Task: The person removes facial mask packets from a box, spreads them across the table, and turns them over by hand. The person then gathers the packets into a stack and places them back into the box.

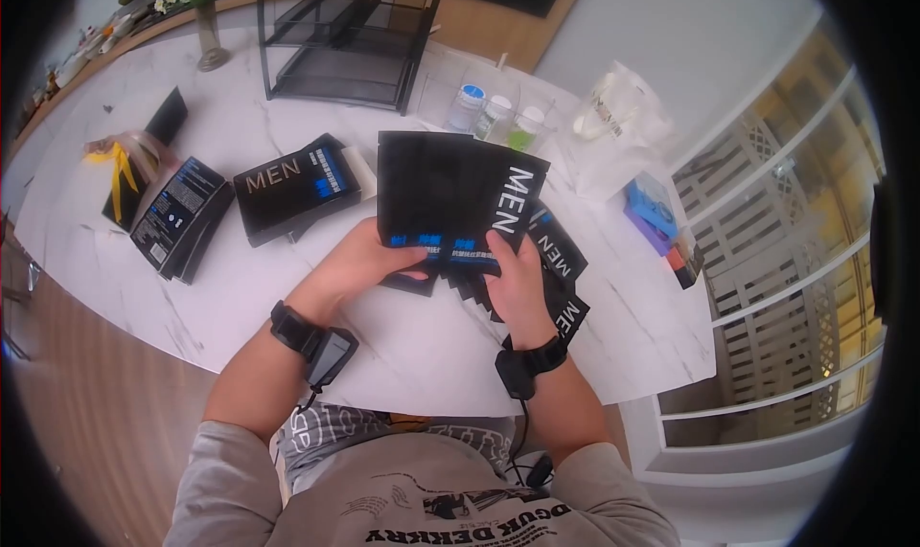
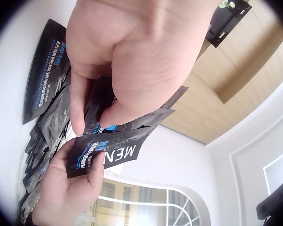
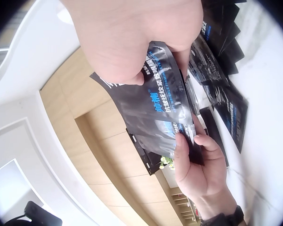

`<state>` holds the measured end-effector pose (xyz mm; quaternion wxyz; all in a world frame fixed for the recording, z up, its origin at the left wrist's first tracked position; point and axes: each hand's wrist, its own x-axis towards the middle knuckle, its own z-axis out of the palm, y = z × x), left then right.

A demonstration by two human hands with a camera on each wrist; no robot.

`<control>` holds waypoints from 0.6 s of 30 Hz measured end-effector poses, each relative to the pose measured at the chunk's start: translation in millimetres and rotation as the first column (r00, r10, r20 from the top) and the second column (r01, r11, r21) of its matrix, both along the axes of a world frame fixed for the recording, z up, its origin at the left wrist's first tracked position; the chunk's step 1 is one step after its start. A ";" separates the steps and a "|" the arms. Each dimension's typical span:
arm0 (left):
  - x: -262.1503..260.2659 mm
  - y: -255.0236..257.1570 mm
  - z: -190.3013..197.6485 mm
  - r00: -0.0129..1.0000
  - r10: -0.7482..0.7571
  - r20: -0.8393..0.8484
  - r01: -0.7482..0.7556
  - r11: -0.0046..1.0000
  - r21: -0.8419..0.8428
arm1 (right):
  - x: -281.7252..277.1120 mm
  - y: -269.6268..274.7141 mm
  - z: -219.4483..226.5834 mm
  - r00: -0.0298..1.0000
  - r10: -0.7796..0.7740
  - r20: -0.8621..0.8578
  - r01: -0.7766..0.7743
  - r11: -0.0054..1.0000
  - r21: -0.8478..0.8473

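Several black sachets point(image 1: 431, 188) marked MEN are fanned out between the two hands above the table. The left hand point(image 1: 359, 260) pinches their lower left edge, thumb on the front face. At the lower right edge the right hand point(image 1: 516, 277) pinches them, also with its thumb on the front. In the left wrist view both hands grip the overlapping sachets point(image 2: 115, 146); the right wrist view shows blue and white print on the front sachet point(image 3: 155, 101). Beneath and right of the right hand, more black sachets point(image 1: 559, 253) lie spread on the table.
A black MEN box point(image 1: 292, 191) and an opened dark box point(image 1: 179, 216) lie left on the marble table point(image 1: 259, 322). Behind stand a black rack point(image 1: 335, 92), a flower vase point(image 1: 209, 44) and capped containers point(image 1: 493, 116). At right are a white bag point(image 1: 613, 111) and small coloured boxes point(image 1: 652, 212).
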<state>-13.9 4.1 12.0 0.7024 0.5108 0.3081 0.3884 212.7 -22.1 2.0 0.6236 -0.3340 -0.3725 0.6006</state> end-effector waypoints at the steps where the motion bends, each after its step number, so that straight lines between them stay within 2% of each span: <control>1: 0.4 0.3 0.5 1.000 0.001 -0.005 -0.001 1.000 0.001 | 0.0 0.0 0.7 1.000 0.001 -0.002 -0.001 1.000 0.002; 18: -0.5 0.9 -0.7 1.000 0.000 0.003 0.000 1.000 0.005 | 1.8 -0.2 -0.8 1.000 0.013 0.011 -0.014 1.000 0.016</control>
